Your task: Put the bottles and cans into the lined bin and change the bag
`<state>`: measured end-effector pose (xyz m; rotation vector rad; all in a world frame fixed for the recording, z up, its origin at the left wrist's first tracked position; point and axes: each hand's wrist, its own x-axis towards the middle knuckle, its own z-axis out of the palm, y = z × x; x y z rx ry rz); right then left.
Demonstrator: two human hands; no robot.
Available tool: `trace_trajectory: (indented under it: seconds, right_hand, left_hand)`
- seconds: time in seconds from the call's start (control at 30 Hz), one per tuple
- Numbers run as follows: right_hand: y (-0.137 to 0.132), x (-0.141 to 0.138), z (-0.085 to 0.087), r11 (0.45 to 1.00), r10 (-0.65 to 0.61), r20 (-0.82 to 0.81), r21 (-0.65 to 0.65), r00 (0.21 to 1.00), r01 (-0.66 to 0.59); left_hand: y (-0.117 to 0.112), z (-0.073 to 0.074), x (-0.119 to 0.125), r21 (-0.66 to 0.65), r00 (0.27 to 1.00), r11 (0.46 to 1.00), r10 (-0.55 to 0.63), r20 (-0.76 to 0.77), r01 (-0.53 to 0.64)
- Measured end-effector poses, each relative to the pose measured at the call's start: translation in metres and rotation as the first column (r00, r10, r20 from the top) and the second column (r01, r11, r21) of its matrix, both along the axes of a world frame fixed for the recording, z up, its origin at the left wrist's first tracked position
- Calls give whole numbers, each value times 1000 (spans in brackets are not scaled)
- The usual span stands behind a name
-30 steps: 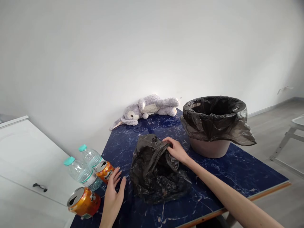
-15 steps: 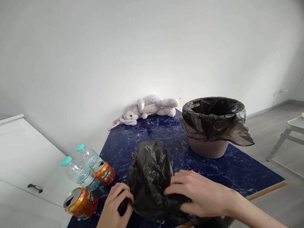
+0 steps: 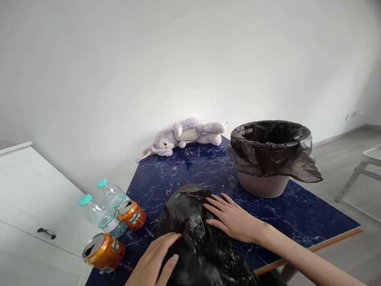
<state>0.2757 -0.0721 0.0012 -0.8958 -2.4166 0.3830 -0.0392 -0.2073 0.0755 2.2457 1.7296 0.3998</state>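
Note:
A crumpled black plastic bag (image 3: 196, 238) lies at the near edge of the dark blue marbled table (image 3: 184, 171). My right hand (image 3: 235, 218) rests flat on the bag's upper right side, fingers stretched out and spread. My left hand (image 3: 154, 262) lies against the bag's lower left side, fingers extended and together, palm on the plastic. Neither hand is closed round the bag.
Two orange cans (image 3: 104, 252) (image 3: 132, 214) and two clear bottles with teal caps (image 3: 99, 214) (image 3: 111, 193) sit at the table's left edge. A bin lined with a black bag (image 3: 269, 157) stands at the right. A grey plush toy (image 3: 184, 137) lies at the far edge. A white cabinet (image 3: 29, 198) stands at left.
The bag has been drawn nearer to me and flattened. My right hand went from gripping its top, to its front, to lying flat on it; my left hand moved from the table onto the bag.

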Motion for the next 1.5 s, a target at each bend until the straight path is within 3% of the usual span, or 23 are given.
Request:
trace_trajectory:
  seconds: [0.07, 0.13, 0.23, 0.33, 0.47, 0.53, 0.63, 0.7, 0.77, 0.9, 1.0, 1.13, 1.27, 1.37, 1.5]
  right_hand:
    - [1, 2, -10, 996, -71, 46, 61, 996, 69]
    - [1, 6, -12, 978, -171, 68, 131, 983, 161]
    - [-2, 12, 1, 936, -303, 92, 214, 948, 279]
    - [-8, 14, 16, 909, -356, 73, 259, 932, 327]
    - [-10, 21, 10, 922, -277, 94, 305, 956, 238]
    - [-11, 29, -4, 930, -253, 143, 308, 957, 200]
    - [-15, 46, -19, 921, -295, 182, 315, 938, 228]
    - [-21, 54, -18, 905, -352, 170, 313, 920, 288]
    - [-28, 58, -10, 891, -396, 141, 300, 908, 342]
    - [-37, 56, 1, 914, -324, 100, 289, 941, 285]
    - [-33, 58, -11, 936, -277, 144, 262, 950, 234]
    - [-26, 72, -32, 953, -277, 201, 180, 940, 242]
    - [-28, 77, -33, 943, -318, 195, 167, 928, 288]
    - [-33, 69, -26, 941, -316, 166, 178, 934, 287]
    - [-34, 65, -25, 973, -226, 197, 101, 954, 210]
  left_hand:
    - [16, -7, 0, -14, 996, 999, -37, -77, 36]
    - [31, -12, -5, 80, 987, 997, 29, -155, -17]
    - [40, -10, -4, 310, 972, 946, 159, -171, -100]
    - [30, -4, 21, 335, 995, 942, 51, -82, -20]
    - [19, -18, 49, 152, 972, 967, -184, -145, 205]
    - [24, -32, 40, 107, 946, 960, -229, -227, 258]
    - [37, -44, 6, 163, 928, 951, -203, -313, 264]
    - [40, -42, -13, 254, 937, 944, -121, -326, 210]
    - [37, -33, -18, 291, 955, 944, -67, -287, 154]
    - [21, -21, 13, 169, 969, 971, -133, -208, 170]
    - [17, -27, 27, 82, 934, 966, -213, -288, 246]
    - [24, -36, -8, 94, 881, 949, -238, -408, 300]
    - [25, -24, -43, 247, 888, 932, -138, -438, 266]
    - [19, -18, -25, 354, 937, 921, -30, -348, 161]
    - [12, -34, 13, 284, 936, 943, -69, -345, 174]
